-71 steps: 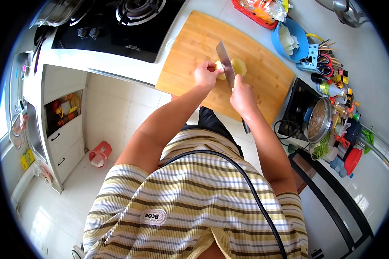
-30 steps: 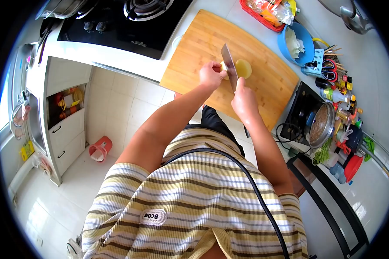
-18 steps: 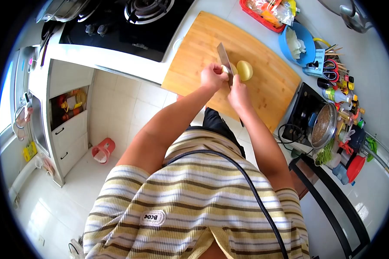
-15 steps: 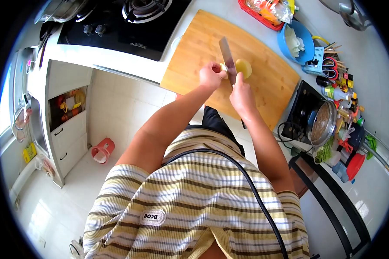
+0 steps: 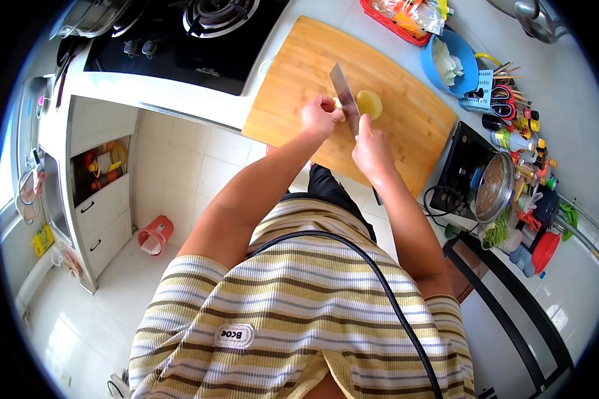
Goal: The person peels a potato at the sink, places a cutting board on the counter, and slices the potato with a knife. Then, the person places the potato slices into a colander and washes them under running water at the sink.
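Observation:
My right hand is closed round the handle of a kitchen cleaver. Its broad blade points away from me over the wooden cutting board. Left of the blade, my left hand pinches a small pale piece of food, close beside the metal; its kind is hard to make out. A peeled yellow potato piece lies on the board just right of the blade. Fingers hide most of the cleaver's handle and part of the small piece.
A blue bowl with pale pieces stands beyond the board's right corner, near a red basket of packets. Scissors, bottles and a pan line the right side. A gas stove is at the upper left.
The whole view has shifted slightly, so the board and hands appear a little further left. Both hands keep their grips on the cleaver and the small piece.

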Action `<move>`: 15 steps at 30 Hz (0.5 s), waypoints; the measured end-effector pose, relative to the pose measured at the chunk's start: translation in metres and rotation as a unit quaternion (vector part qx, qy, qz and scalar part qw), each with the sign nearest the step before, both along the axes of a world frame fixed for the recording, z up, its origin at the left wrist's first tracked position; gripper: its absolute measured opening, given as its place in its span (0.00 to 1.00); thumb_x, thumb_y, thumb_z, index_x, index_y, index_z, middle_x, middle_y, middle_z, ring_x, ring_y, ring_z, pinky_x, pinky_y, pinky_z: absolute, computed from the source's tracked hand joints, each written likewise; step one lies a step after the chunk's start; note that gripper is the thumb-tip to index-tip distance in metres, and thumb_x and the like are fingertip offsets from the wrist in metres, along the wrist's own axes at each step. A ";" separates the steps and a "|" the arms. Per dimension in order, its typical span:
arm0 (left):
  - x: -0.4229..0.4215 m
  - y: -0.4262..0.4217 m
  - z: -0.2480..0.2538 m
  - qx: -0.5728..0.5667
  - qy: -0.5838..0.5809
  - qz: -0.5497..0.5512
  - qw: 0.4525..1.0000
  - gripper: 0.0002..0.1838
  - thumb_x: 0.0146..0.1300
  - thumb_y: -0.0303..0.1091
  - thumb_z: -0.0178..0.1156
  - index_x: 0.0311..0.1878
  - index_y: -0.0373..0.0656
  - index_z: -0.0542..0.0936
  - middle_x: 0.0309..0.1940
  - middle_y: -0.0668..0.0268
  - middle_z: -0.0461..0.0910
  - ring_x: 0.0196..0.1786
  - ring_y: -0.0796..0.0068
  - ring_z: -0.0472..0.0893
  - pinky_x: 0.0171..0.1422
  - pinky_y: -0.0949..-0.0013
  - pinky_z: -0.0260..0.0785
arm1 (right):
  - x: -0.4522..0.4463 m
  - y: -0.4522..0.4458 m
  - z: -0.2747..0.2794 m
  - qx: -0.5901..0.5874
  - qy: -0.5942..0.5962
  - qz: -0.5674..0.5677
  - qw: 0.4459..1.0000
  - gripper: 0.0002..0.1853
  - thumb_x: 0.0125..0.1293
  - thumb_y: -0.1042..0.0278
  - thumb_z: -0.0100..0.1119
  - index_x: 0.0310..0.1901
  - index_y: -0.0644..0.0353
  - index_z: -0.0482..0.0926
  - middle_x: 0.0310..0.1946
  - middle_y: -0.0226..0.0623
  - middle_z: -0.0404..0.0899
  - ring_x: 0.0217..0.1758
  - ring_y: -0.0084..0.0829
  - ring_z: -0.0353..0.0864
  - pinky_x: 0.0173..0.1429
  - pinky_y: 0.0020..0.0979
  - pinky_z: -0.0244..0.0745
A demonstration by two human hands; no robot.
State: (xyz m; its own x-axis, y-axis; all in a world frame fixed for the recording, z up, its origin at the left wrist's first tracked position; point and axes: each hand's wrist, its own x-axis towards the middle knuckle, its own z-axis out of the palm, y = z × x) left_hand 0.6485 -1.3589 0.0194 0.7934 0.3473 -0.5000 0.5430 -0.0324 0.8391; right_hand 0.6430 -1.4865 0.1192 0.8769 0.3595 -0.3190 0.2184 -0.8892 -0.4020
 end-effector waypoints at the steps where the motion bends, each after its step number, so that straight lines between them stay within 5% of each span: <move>1: 0.001 -0.001 0.000 0.004 -0.003 0.002 1.000 0.14 0.49 0.30 0.67 0.38 0.37 0.79 0.32 0.64 0.82 0.36 0.75 0.80 0.42 0.72 0.74 | 0.001 -0.001 0.002 -0.014 0.012 0.005 1.000 0.17 0.55 0.81 0.52 0.46 0.71 0.63 0.23 0.56 0.77 0.29 0.55 0.78 0.33 0.51 0.72; 15: -0.001 -0.001 -0.006 0.024 0.005 -0.010 1.000 0.12 0.49 0.30 0.68 0.35 0.37 0.79 0.31 0.63 0.82 0.34 0.74 0.80 0.41 0.70 0.74 | 0.007 0.010 -0.009 -0.038 0.031 0.006 0.999 0.16 0.53 0.82 0.53 0.44 0.70 0.63 0.23 0.57 0.77 0.29 0.55 0.78 0.32 0.51 0.72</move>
